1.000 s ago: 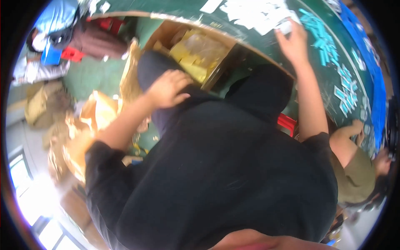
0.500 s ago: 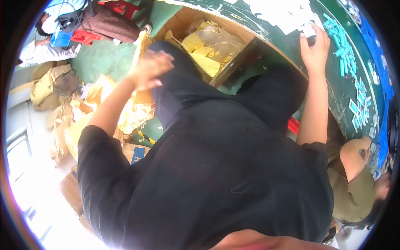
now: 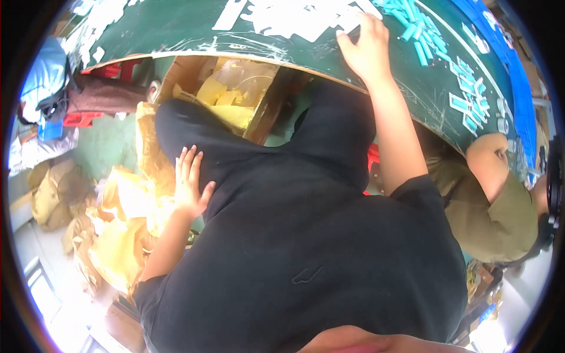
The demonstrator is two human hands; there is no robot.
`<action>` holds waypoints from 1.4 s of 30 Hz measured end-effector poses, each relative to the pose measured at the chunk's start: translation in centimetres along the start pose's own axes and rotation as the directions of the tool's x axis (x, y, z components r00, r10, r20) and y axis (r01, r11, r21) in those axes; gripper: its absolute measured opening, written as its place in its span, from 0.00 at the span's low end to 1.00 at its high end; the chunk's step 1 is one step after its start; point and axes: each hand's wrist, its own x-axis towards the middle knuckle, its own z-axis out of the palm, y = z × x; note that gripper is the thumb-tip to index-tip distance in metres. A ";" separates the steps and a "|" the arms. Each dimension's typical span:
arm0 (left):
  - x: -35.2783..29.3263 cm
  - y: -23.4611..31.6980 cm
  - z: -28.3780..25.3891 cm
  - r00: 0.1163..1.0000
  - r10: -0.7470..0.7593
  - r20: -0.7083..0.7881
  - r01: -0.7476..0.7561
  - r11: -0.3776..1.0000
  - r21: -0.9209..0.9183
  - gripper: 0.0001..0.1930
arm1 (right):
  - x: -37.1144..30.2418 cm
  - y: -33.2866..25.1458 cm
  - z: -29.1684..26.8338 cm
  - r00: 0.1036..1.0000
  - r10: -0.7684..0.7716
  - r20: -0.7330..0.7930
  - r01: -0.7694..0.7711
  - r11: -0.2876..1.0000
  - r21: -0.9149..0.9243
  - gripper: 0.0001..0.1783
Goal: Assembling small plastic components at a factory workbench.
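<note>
My left hand [image 3: 190, 182] rests flat on my left thigh in dark trousers, fingers stretched out and nothing held. On the green table [image 3: 412, 100], my right hand [image 3: 368, 50] reaches to the right edge of a pile of flat white pieces [image 3: 288, 20]. Its thumb and fingers are spread apart, with white pieces between and under them; no firm grip shows. Just right of that hand lies a heap of small turquoise tube-like pieces [image 3: 415, 29]. Nearer along the table are turquoise-and-white frame-like pieces [image 3: 469, 94].
An open cardboard box [image 3: 259, 112] with yellow scraps stands under the table edge. Crumpled brown paper [image 3: 118, 235] lies at left. A co-worker's bent arm [image 3: 488, 165] is close on my right; another person [image 3: 106, 97] sits at far left. White scraps [image 3: 97, 35] lie on the table's left end.
My left hand has come down from a blurred, raised position onto my thigh. My right hand stays by the white pieces. The view has shifted, showing more of the table.
</note>
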 end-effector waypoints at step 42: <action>-5.3 -7.0 4.7 0.931 0.224 -0.286 -0.270 0.954 -0.129 0.28 | -0.4 -0.9 -1.2 0.974 0.053 0.222 -0.006 0.978 -0.207 0.42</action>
